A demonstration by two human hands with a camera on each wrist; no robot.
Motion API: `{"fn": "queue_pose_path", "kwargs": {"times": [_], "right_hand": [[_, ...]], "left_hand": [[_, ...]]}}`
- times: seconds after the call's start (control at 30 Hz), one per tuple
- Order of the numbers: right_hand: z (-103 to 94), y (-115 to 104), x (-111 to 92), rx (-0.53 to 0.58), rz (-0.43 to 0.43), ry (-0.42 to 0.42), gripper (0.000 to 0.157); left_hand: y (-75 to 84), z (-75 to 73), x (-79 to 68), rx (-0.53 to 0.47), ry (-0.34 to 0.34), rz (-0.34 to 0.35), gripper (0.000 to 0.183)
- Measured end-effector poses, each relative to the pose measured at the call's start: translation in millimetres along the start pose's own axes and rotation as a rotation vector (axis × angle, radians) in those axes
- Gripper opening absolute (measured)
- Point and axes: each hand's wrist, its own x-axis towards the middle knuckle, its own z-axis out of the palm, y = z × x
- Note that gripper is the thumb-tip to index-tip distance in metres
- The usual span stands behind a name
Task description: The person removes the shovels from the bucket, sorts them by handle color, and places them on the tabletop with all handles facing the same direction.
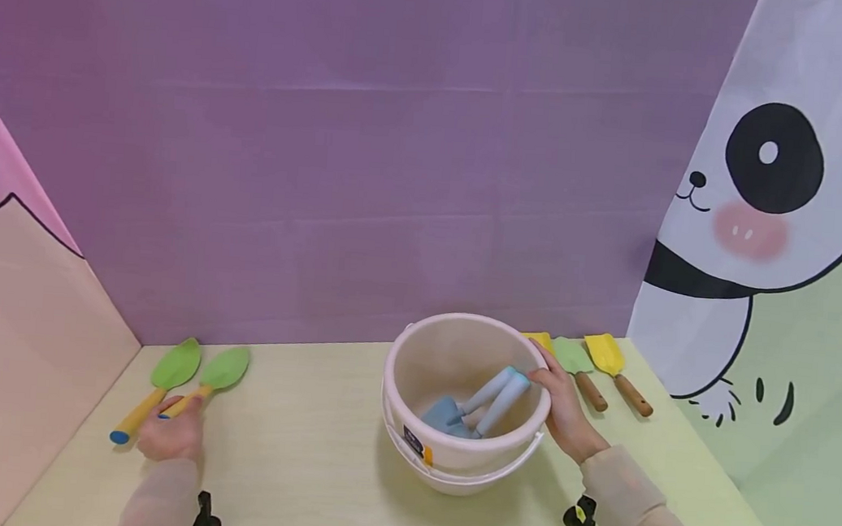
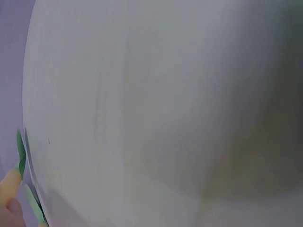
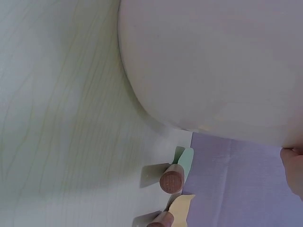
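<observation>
Bucket over the bench, right of centre; 2 blue shovels inside. Your right hand grips its rim. Your left hand holds 1 green shovel by its handle, another just beside. Beyond the right hand: 2 yellow shovels, 1 leaf-shaped shovel. Purple wall behind.

The bucket is a pale pinkish white, light blue tools inside it. Left of it: leaf-green trowels, yellow handles, blue ends. Right of it: yellow shovels and a green one, brown grips. Behind it, purple wall; right, a black-and-white panda, pink cheek.
</observation>
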Motion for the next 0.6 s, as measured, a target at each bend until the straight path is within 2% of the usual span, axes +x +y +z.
{"fn": "queue_pose_path", "kwargs": {"times": [0.13, 0.27, 0.37, 0.5, 0.6], "right_hand": [[0.2, -0.3, -0.1, 0.005, 0.008, 0.008, 0.063], [0.4, -1.1, -0.5, 0.005, 0.005, 0.010, 0.064], [0.7, -1.8, -1.1, 0.005, 0.004, 0.005, 0.063], [1.5, -1.4, -1.5, 0.012, 0.008, 0.002, 0.063], [1.3, -1.3, -2.1, 0.013, 0.011, 0.000, 0.063]], "left_hand": [[3.3, -5.0, 3.4, -0.031, -0.036, -0.041, 0.023], [4.8, -7.6, 5.7, -0.067, -0.074, -0.096, 0.015], [4.1, -7.4, 6.1, -0.076, -0.080, -0.095, 0.014], [1.0, -5.6, 7.5, -0.064, -0.054, -0.081, 0.011], [-0.3, -2.8, 9.1, -0.042, -0.065, -0.087, 0.025]]}}
